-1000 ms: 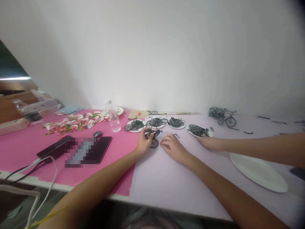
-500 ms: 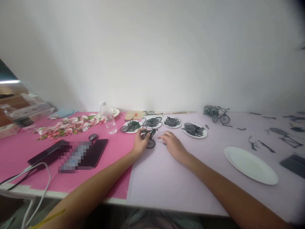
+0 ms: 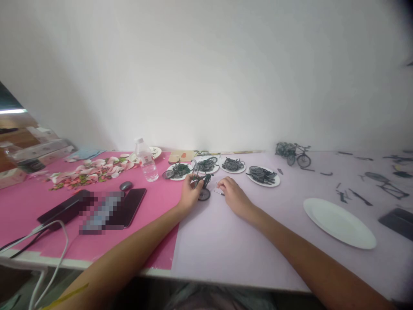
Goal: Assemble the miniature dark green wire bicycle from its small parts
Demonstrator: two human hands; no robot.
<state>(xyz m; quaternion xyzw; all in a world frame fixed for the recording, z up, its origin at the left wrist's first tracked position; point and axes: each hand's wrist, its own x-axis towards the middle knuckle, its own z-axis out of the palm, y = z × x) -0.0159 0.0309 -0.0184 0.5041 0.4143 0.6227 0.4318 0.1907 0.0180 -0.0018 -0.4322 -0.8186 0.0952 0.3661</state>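
A small dark model bicycle [image 3: 204, 195] stands on the pale sheet with one wheel down. My left hand [image 3: 189, 192] is closed around its frame, and my fingers hide part of it. Just to the right, my right hand [image 3: 232, 194] hovers low over the sheet, thumb and fingertips drawn together. Anything between those fingertips is too small to make out. A thin metal-looking rod [image 3: 220, 193] lies by the right fingertips, apart from the bicycle. Behind both hands, white plates [image 3: 276, 182] carry piles of dark bicycle parts [image 3: 260, 175].
At the back right stands another model bicycle [image 3: 298, 156]. An oval white plate [image 3: 338, 224] and loose dark parts [image 3: 359, 197] lie to the right. On the pink sheet are a water bottle [image 3: 146, 161], petals [image 3: 93, 170], a mouse [image 3: 126, 186] and a black tablet-like slab [image 3: 134, 206].
My right fingers have drawn in from a looser spread to a pinch and shifted slightly right. The left hand and the bicycle stay in place.
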